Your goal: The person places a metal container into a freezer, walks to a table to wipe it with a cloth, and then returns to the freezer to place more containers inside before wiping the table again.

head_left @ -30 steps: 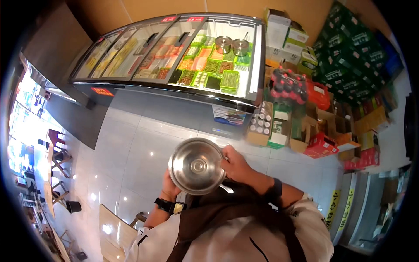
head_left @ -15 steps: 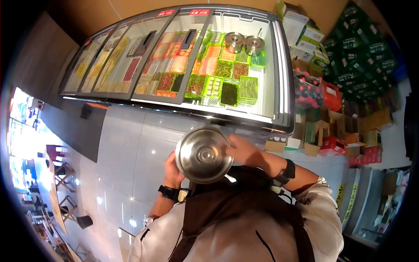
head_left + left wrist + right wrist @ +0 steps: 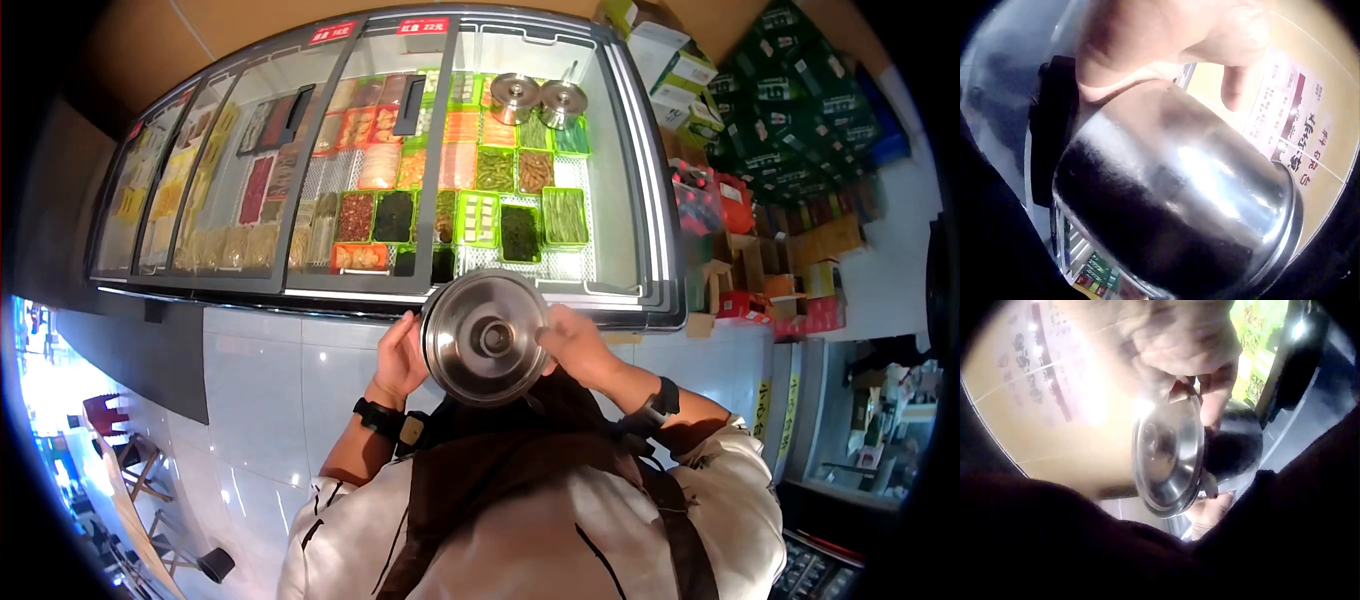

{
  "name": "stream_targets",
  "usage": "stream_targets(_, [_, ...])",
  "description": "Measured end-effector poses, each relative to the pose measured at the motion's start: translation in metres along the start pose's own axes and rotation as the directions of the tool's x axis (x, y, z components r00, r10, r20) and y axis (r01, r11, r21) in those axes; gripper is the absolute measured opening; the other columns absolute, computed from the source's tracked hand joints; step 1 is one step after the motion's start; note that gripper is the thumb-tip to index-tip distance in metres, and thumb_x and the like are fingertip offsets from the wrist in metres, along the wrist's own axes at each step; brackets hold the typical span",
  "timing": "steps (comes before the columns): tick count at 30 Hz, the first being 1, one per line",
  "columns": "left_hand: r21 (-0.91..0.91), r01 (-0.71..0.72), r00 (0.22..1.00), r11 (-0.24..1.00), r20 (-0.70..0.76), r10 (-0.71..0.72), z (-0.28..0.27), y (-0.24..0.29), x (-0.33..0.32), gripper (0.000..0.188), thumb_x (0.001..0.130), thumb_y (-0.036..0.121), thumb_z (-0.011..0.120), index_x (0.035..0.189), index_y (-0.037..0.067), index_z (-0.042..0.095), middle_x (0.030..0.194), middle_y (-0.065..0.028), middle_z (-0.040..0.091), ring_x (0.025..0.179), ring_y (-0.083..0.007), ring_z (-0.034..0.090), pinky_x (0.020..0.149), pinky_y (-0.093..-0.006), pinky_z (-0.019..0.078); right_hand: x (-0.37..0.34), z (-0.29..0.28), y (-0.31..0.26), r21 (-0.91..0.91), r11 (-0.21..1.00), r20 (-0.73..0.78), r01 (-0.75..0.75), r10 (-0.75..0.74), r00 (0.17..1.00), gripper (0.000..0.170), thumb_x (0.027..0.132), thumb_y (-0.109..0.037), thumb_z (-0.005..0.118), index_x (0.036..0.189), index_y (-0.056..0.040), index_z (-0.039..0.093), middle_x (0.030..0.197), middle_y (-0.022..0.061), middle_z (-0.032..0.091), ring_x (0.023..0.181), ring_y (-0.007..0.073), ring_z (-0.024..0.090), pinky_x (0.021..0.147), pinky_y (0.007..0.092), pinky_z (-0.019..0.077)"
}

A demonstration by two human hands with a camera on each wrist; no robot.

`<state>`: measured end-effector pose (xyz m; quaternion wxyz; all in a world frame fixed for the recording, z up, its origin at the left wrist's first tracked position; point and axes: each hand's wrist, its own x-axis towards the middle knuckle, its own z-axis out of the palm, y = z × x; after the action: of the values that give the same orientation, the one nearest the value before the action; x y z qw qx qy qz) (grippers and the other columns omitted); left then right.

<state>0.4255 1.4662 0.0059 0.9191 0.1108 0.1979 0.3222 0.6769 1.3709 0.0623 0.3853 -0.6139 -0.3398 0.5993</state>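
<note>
My left hand (image 3: 400, 358) cups the side of a lidded stainless-steel pot (image 3: 1172, 200), its fingers spread close along the smooth wall. My right hand (image 3: 582, 348) holds the pot across from it, thumb and fingers pinched at the rim beside the lid (image 3: 455, 345). Both elbows are bent, my forearms reaching in from either side toward the display freezer (image 3: 652, 220), a dark strap on each wrist.

I have the pot just on my side of the freezer's front edge, by its right half; from above, the far rim overlaps that edge, though I can't tell whether they touch. The lid faces up toward my head, its knob (image 3: 495, 338) in the middle, and the pot's long axis runs away from me to the base. How far it tilts I can't judge.

A second ago, floor tiles showed between the pot and the freezer; now that gap is gone from the head view. The freezer fills more of my sight, and its green trays (image 3: 566, 217) look larger. A pale handle end that stuck out below the rim is no longer plain to see. Two similar steel pots (image 3: 515, 97) remain at the freezer's far right corner.
</note>
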Motion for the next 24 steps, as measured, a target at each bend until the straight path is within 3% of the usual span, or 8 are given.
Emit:
stream_targets(5, [-0.039,-0.015,0.999,0.999,-0.032,0.014,0.009,0.010,0.027,0.048,0.095,0.034,0.035,0.123,-0.003,0.045,0.120,-0.0176,0.054,0.111,-0.0278,0.053,0.096,-0.0412,0.0410,0.018,-0.002,-0.033,0.212,0.976,-0.086,-0.044,0.063,0.994,0.003,0.084,-0.001,0.049,0.081,-0.0031,0.050,0.070,0.0025,0.052,0.052,0.0094,0.051,0.044,0.0249,0.0498])
stream_targets(8, [0.177,-0.126,0.992,0.976,0.012,0.126,-0.031,0.015,0.048,0.035,0.094,0.023,0.041,0.120,0.000,0.048,0.118,-0.0108,0.056,0.106,-0.0200,0.055,0.092,-0.0325,0.0423,0.045,-0.021,-0.027,0.298,0.954,-0.092,-0.044,0.075,0.993,0.004,0.083,-0.001,0.049,0.082,-0.0029,0.052,0.069,0.0026,0.053,0.051,0.0098,0.052,0.045,0.0255,0.0499])
stream_targets(9, [0.294,-0.197,0.944,0.935,-0.201,0.262,-0.009,0.019,0.050,0.028,0.093,0.017,0.046,0.114,0.000,0.051,0.110,-0.0113,0.059,0.099,-0.0179,0.058,0.085,-0.0278,0.0460,0.053,-0.026,-0.031,0.345,0.937,-0.112,-0.054,0.099,0.989,0.004,0.083,-0.002,0.050,0.081,-0.0033,0.052,0.069,0.0028,0.054,0.051,0.0101,0.052,0.045,0.0255,0.0498])
stream_targets(15, [0.864,-0.189,0.649,0.467,-0.247,0.719,-0.053,0.040,0.061,0.023,0.090,0.008,0.051,0.112,-0.001,0.052,0.107,-0.0116,0.060,0.099,-0.0183,0.058,0.089,-0.0293,0.0433,0.128,-0.083,-0.056,0.287,0.958,-0.291,0.016,0.071,0.954,0.006,0.084,-0.007,0.054,0.079,-0.0044,0.052,0.072,0.0057,0.059,0.052,0.0120,0.055,0.044,0.0251,0.0492])
stream_targets(17, [0.959,-0.150,0.641,0.239,-0.090,0.763,-0.063,0.040,0.055,0.022,0.090,0.006,0.050,0.110,-0.003,0.051,0.107,-0.0117,0.060,0.099,-0.0178,0.056,0.092,-0.0287,0.0414,0.170,-0.110,-0.049,0.247,0.968,-0.373,0.042,0.055,0.926,0.007,0.084,-0.007,0.054,0.078,-0.0040,0.051,0.071,0.0059,0.059,0.053,0.0122,0.056,0.044,0.0255,0.0493])
stream_targets(19, [0.973,0.037,0.611,0.227,-0.202,0.765,-0.063,0.035,0.050,0.022,0.088,0.004,0.051,0.110,-0.002,0.052,0.109,-0.0111,0.058,0.101,-0.0187,0.055,0.092,-0.0298,0.0405,0.214,-0.133,-0.050,0.259,0.961,-0.401,0.094,0.018,0.916,0.007,0.084,-0.007,0.054,0.078,-0.0042,0.051,0.069,0.0050,0.057,0.052,0.0122,0.055,0.043,0.0258,0.0493])
stream_targets(21, [0.951,-0.027,0.610,0.308,-0.229,0.759,-0.054,0.023,0.052,0.024,0.084,0.005,0.056,0.108,0.001,0.054,0.112,-0.0118,0.057,0.104,-0.0218,0.053,0.093,-0.0322,0.0397,0.261,-0.153,-0.041,0.260,0.952,-0.459,0.163,-0.026,0.888,0.009,0.083,-0.005,0.054,0.076,-0.0041,0.048,0.064,0.0032,0.051,0.050,0.0123,0.052,0.042,0.0265,0.0494])
stream_targets(24, [0.986,0.165,0.675,-0.013,-0.103,0.731,-0.032,0.026,0.061,0.034,0.074,0.003,0.061,0.107,0.005,0.055,0.113,-0.0152,0.054,0.110,-0.0315,0.049,0.096,-0.0380,0.0362,0.334,-0.175,-0.025,0.263,0.946,-0.540,0.191,-0.020,0.842,0.012,0.082,-0.004,0.055,0.075,-0.0041,0.045,0.064,0.0041,0.050,0.049,0.0125,0.050,0.041,0.0274,0.0494])
